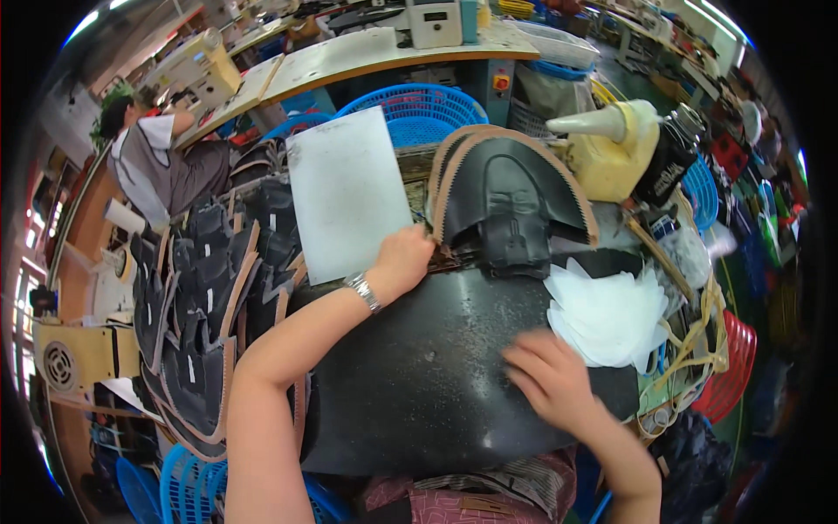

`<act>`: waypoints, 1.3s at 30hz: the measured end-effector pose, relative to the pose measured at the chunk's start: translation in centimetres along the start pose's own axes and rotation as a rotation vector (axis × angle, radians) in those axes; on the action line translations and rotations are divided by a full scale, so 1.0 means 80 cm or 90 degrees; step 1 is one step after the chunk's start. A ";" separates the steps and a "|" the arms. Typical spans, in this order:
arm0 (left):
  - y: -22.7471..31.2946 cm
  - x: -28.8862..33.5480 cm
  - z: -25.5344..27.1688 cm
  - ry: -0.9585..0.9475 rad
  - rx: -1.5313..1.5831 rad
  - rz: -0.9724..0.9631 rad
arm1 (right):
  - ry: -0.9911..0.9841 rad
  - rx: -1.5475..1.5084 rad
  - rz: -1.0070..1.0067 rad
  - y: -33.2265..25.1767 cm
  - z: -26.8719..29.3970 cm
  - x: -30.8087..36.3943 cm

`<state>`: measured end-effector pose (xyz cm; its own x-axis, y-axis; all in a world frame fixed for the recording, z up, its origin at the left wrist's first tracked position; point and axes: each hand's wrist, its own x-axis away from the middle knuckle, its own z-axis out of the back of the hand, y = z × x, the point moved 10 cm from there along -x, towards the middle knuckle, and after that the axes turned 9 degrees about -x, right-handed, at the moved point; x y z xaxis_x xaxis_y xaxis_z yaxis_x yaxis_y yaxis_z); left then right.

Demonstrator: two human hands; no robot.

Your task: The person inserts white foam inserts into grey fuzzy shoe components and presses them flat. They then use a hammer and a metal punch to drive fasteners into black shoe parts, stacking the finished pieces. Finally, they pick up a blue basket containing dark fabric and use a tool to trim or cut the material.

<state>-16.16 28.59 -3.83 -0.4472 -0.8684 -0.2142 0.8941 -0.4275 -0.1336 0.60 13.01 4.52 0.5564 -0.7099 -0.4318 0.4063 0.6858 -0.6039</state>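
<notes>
My left hand point(403, 259) reaches forward, a metal watch on its wrist, and grips the near edge of a stack of black shoe uppers with tan serrated edges point(511, 201). Beside that stack lies a white rectangular sheet point(345, 196). My right hand point(550, 377) rests palm down, fingers spread and slightly blurred, on the black mat point(419, 375) that covers my work surface. It holds nothing. Just beyond the right hand sits a pile of white cut fabric pieces point(611, 314).
Several black uppers with tan trim point(205, 306) are piled at the left. A yellow glue bottle with a white nozzle point(615, 144) stands at the right, blue baskets point(419, 109) behind. A person in a white shirt point(153, 162) sits at the far left bench.
</notes>
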 end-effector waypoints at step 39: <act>0.227 -0.017 0.139 -0.311 1.196 0.067 | 0.335 0.025 0.159 -0.007 0.127 0.032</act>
<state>0.99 19.24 4.78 -0.6509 -0.7464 0.1386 -0.0559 0.2292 0.9718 9.15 12.42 10.59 0.2077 -0.5035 -0.8387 0.3415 0.8407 -0.4202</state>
